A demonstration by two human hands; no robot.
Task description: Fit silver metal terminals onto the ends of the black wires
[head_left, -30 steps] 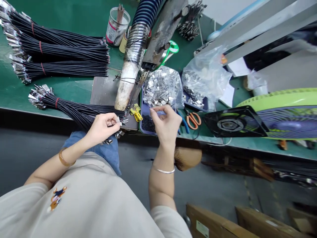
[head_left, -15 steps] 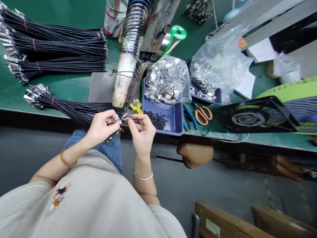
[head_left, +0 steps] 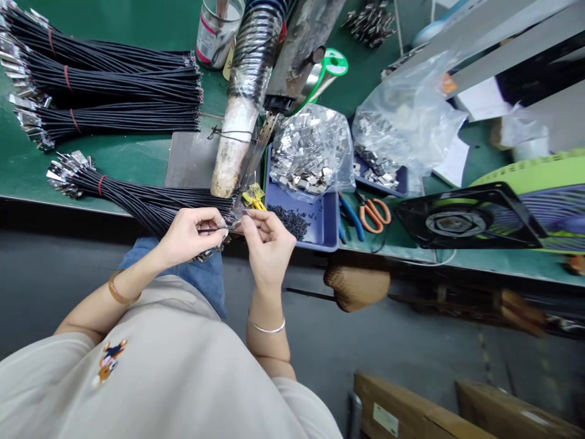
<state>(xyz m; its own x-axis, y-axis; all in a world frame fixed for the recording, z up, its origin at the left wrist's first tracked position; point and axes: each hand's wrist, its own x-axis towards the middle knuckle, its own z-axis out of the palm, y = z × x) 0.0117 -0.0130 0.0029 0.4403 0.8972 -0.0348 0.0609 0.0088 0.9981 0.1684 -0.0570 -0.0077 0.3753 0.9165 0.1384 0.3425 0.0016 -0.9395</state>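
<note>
Your left hand (head_left: 191,238): pinched one black cable (head_left: 209,230) by the desk (head_left: 132,145) edge. Your right hand (head_left: 269,244): had left the purple tray (head_left: 326,221) for that cable's tip, fingertips together, contents indistinct; both hands thus worked one end.

Rubbery-looking slim black cables (head_left: 137,196) end in shiny silver metal connectors (head_left: 66,174) before us, the flat green worktop (head_left: 137,21) faintly glossy, the shallow purple tray (head_left: 327,213) smooth plastic, the clear plastic bag (head_left: 409,113) crinkled.
</note>
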